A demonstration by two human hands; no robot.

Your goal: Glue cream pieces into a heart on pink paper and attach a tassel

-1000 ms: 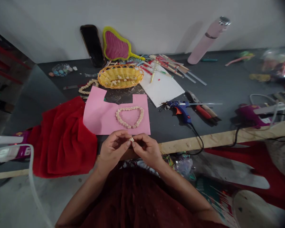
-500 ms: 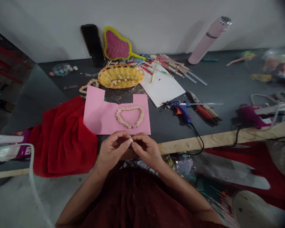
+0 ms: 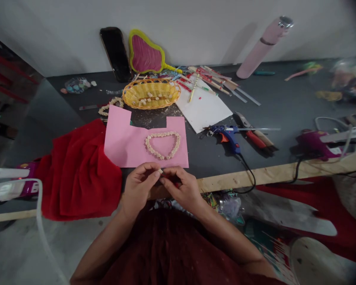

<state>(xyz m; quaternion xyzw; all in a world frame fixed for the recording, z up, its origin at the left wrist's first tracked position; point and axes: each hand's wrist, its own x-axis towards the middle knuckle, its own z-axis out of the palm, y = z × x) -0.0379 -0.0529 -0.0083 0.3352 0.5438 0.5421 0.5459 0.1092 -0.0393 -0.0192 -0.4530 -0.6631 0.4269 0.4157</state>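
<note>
Lying leftmost is the red cloth, beside the pink paper. The left hand pinches a small pale piece, near the cream beaded loop on the paper. The right hand has its fingertips very close; whether they press the piece, I cannot tell, so the left seems to carry the hold.

Head cam, fwd/down over hands

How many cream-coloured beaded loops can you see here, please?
2: the first loop lies on the pink paper; the second loop lies left of the yellow basket, partly covered by that paper.
</note>
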